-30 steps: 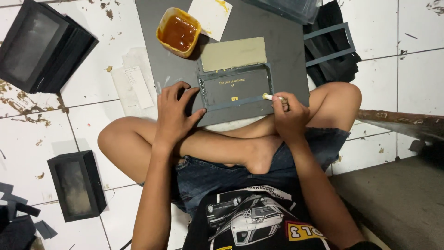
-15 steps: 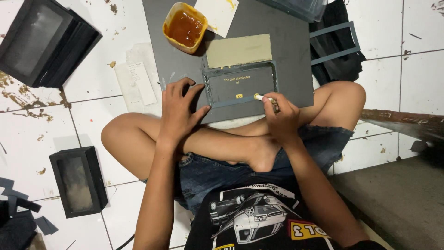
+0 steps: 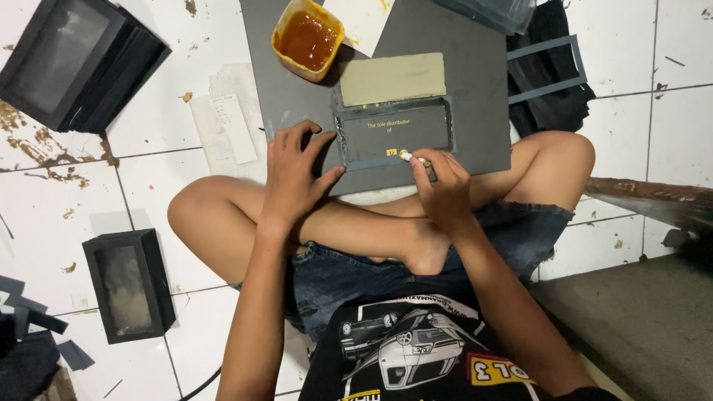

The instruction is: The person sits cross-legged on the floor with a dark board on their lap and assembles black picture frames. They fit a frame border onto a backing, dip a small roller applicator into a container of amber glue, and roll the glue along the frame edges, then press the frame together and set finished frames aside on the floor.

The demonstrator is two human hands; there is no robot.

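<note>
Nearest, the person sits cross-legged on white tiles with open floor to the left, where a small black window box lies, and a dark ledge closes in on the right. The left hand lies spread flat, fingers wide, pressing the near-left edge of the grey board, while the right hand is curled tight around a small brush whose tip touches the near edge of the dark panel lying mid-board. Farther off, an orange glue cup sits at the board's far-left corner, and the board's far edge is cut off by the frame.
</note>
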